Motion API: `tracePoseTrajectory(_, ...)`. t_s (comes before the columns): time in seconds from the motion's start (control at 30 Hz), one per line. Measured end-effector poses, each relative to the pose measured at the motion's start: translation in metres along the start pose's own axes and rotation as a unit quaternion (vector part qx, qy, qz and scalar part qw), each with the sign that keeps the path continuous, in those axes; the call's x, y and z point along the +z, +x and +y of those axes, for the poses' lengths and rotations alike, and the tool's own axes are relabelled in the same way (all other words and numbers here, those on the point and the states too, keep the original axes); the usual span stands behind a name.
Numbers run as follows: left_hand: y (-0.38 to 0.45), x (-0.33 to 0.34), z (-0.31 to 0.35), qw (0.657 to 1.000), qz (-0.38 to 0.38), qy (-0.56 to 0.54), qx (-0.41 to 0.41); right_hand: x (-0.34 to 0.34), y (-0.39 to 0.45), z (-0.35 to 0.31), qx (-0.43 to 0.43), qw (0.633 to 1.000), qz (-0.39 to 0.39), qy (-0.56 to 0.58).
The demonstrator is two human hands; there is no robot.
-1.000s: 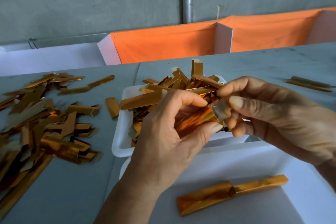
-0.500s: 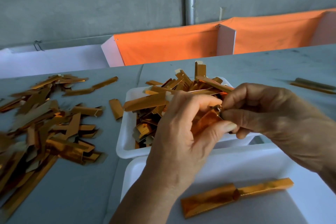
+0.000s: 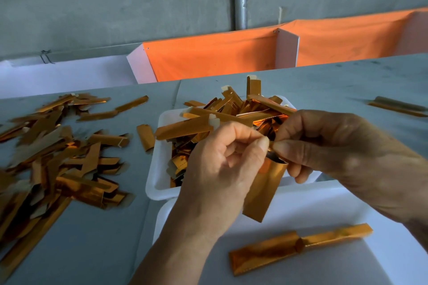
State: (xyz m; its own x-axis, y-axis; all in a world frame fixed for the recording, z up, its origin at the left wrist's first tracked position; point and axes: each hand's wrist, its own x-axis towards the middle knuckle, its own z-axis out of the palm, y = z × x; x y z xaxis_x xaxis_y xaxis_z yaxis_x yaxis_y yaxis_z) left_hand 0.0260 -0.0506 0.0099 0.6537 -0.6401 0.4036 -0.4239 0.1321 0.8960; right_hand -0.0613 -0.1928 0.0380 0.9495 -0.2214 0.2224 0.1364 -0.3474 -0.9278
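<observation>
A shiny gold-orange foil sleeve (image 3: 261, 192) hangs down between my hands above the near white tray (image 3: 393, 250). My left hand (image 3: 220, 169) pinches its top edge between thumb and forefinger. My right hand (image 3: 342, 150) pinches the same top end from the other side, fingers curled. One finished, assembled gold box (image 3: 298, 246) lies flat in the near tray. Behind my hands a smaller white tray (image 3: 157, 169) is heaped with flat gold sleeves (image 3: 185, 129).
A wide scatter of gold pieces (image 3: 58, 157) covers the grey table (image 3: 92, 238) on the left. Two more gold strips (image 3: 398, 105) lie far right. Orange-and-white partitions (image 3: 220, 58) and a concrete wall stand behind the table.
The sleeve has swung from lying across between my hands to hanging downward. Both hands have closed in on its top end.
</observation>
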Motion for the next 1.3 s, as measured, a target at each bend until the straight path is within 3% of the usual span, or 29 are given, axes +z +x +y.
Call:
tracePoseTrajectory(0.13, 0.001, 0.001, 0.001, 1.000, 0.010, 0.004, 0.015, 0.003, 0.001, 0.000, 0.006, 1.000, 0.007, 0.006)
tracePoseTrajectory(0.3, 0.000, -0.001, -0.003, 0.999, -0.002, -0.053, -0.004, 0.004, 0.001, 0.003, 0.024, 0.992, 0.064, 0.108)
tracePoseTrajectory(0.43, 0.000, -0.005, -0.004, 0.998, 0.002, 0.063, 0.028, 0.000, 0.000, 0.006, 0.029, 0.985, 0.061, 0.159)
tracePoseTrajectory(0.63, -0.001, -0.004, 0.002, 0.988, 0.005, 0.128, 0.089, -0.007, -0.001, 0.009, 0.006, 0.981, 0.006, 0.193)
tracePoseTrajectory(1.0, -0.002, -0.010, 0.003, 0.992, -0.044, 0.068, 0.095, -0.015, 0.001, 0.014, 0.010, 0.954, -0.069, 0.292)
tracePoseTrajectory(1.3, -0.002, -0.008, 0.001, 0.995, -0.037, 0.010, 0.090, -0.014, 0.000, 0.010, 0.030, 0.948, -0.063, 0.312)
